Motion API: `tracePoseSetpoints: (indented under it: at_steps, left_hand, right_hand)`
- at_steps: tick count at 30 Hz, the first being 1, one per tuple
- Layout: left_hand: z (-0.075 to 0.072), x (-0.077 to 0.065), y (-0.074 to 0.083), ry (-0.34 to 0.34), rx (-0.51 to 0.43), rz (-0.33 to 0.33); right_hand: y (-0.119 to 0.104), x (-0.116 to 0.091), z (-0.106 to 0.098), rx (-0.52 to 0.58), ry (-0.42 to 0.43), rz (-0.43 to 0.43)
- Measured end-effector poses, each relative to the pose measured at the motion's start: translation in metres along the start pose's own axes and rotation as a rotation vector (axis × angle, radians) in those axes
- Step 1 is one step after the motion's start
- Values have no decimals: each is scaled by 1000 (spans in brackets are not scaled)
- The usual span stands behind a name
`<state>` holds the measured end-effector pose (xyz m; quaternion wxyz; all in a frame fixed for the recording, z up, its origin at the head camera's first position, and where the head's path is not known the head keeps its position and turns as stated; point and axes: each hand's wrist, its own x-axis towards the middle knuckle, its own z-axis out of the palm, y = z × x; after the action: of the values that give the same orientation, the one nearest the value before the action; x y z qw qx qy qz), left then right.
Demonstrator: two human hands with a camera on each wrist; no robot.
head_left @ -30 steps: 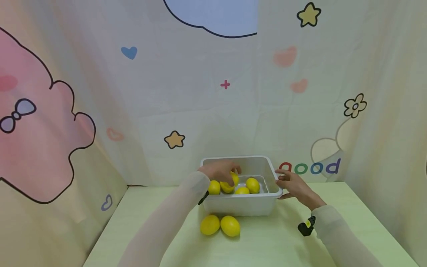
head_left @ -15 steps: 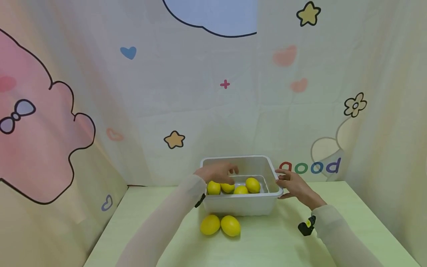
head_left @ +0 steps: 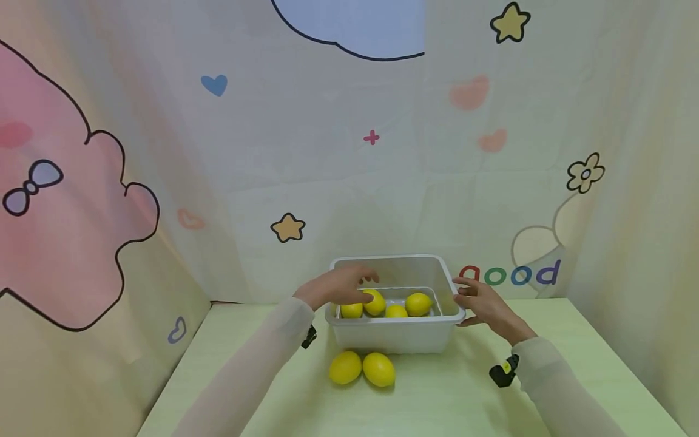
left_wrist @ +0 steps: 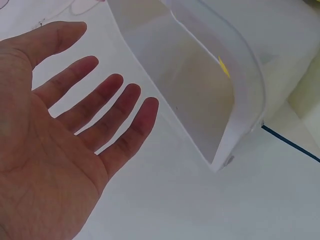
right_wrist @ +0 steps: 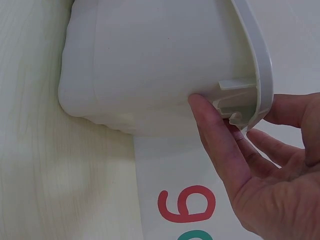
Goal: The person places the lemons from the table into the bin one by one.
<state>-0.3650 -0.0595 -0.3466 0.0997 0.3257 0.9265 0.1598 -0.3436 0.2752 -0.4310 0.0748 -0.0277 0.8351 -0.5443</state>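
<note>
Over the left end of a white plastic bin [head_left: 390, 335] hovers my left hand [head_left: 340, 285]. Its fingers are spread and hold nothing, as the left wrist view shows with the bare palm [left_wrist: 50, 150]. Several yellow lemons lie in the bin, among them one lemon [head_left: 374, 302] near the hand and another lemon [head_left: 418, 304] towards the right. My right hand [head_left: 486, 308] grips the bin's right rim; in the right wrist view its fingers [right_wrist: 212, 132] lie on both sides of the rim [right_wrist: 265, 75]. The bin's floor is partly hidden.
Two more lemons, a left one [head_left: 346, 368] and a right one [head_left: 379, 369], lie side by side on the pale table [head_left: 448, 400] before the bin. Right behind the bin hangs a printed cloth [head_left: 327, 152], with further cloth at both sides.
A second ago my left hand was on a lemon inside the bin. It has let go and drawn back left and slightly up. My right hand stays at the rim.
</note>
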Motion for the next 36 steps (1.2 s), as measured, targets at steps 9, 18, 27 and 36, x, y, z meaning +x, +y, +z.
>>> tracePoseSetpoints:
  at_steps: [9, 18, 27, 36]
  left_hand:
    - [3, -21, -5, 54, 14, 60]
    - [9, -44, -1, 93, 20, 92]
    - [17, -66, 5, 100, 56, 74]
    - [36, -83, 7, 161, 165, 117]
  right_hand:
    - [-1, -2, 0, 4, -2, -11]
    - [-1, -3, 1, 9, -3, -9]
    - [1, -1, 1, 6, 5, -2]
    - [-1, -1, 1, 17, 1, 6]
